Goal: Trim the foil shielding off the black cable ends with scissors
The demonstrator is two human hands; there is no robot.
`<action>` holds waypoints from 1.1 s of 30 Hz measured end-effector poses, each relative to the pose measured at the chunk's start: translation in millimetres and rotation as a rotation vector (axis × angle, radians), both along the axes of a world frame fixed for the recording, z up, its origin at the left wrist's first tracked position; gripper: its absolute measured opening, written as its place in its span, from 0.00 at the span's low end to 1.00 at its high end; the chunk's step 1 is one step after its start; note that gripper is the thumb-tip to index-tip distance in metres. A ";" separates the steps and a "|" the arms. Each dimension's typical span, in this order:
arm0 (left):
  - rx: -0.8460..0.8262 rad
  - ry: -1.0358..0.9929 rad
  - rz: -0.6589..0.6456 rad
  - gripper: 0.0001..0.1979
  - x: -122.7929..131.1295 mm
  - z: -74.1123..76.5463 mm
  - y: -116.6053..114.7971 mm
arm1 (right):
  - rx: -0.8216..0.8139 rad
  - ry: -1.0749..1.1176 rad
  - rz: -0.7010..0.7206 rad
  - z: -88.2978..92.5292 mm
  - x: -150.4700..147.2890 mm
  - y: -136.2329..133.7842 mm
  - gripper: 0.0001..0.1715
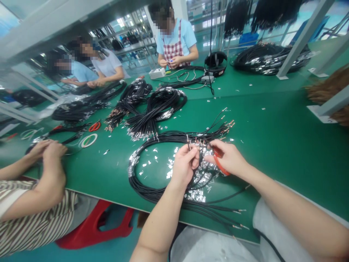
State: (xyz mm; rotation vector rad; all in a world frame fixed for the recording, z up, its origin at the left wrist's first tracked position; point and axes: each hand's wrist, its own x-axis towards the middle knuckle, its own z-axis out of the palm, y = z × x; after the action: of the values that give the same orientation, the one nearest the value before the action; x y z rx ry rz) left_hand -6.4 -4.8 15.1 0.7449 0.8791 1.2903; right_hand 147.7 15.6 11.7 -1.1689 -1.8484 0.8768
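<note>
Meanwhile | left hand (184,164) pinches a black cable end (188,144) up clear of the bundle, fingers nearly closed | right hand (227,156) grips orange-handled cutters (219,163) just beside it | cable coil (148,193) lies flat on the green counter (275,153), ends within easy reach (foil scraps (196,195) litter it)

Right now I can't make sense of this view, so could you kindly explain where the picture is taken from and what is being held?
These are a person's own bare hands, seen from a camera worn on their head, looking forward and down. The left hand pinches the end of a thin black cable, while the right hand grips orange-handled cutters. A coil of black cables and scraps of silver foil lie beneath them on the green workbench. Across the bench stands a co-worker in a checked apron.
</note>
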 end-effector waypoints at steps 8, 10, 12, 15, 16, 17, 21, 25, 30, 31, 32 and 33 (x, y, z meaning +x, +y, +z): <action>-0.003 0.025 0.007 0.12 1.4 0.3 0.6 | 0.234 -0.384 0.072 2.5 3.7 -1.1 0.17; -0.004 0.035 0.012 0.12 2.8 0.6 0.3 | 0.259 -0.404 0.080 3.0 4.2 -1.1 0.17; -0.003 0.045 0.015 0.12 3.3 0.7 0.2 | 0.272 -0.416 0.076 3.5 4.7 -1.4 0.18; 0.001 0.055 0.022 0.12 3.5 -0.4 -0.1 | 0.286 -0.441 0.068 5.0 4.9 -2.0 0.19; 0.002 0.058 0.024 0.12 3.7 -1.0 -0.2 | 0.286 -0.450 0.068 5.7 4.9 -2.2 0.19; 0.004 0.060 0.026 0.12 3.8 -1.8 -0.4 | 0.281 -0.456 0.069 6.2 4.9 -2.3 0.19; 0.016 0.055 0.041 0.12 3.4 -3.2 -1.0 | 0.233 -0.449 0.062 3.8 6.3 0.2 0.19; 0.031 0.030 0.116 0.11 -0.3 -1.5 -0.5 | 0.176 -0.356 0.052 -3.5 8.8 5.7 0.18; 0.026 0.100 0.088 0.11 2.5 -4.2 -2.7 | -0.049 0.260 -0.006 4.2 -0.4 1.4 0.13; 0.021 0.126 0.065 0.10 4.6 -5.5 -3.6 | -0.080 0.387 -0.015 7.7 -3.6 -1.0 0.13; 0.019 0.150 0.046 0.10 6.8 -6.6 -4.6 | -0.093 0.476 -0.027 10.9 -6.7 -3.5 0.11; 0.019 0.170 0.035 0.10 8.9 -7.6 -5.6 | -0.095 0.532 -0.040 13.6 -9.4 -5.7 0.10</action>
State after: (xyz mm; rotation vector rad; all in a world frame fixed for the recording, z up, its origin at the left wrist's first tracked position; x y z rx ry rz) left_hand 2.5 -10.4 7.5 0.8666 1.0213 1.2807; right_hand 138.3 10.0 25.3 -0.9100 -1.3585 1.1347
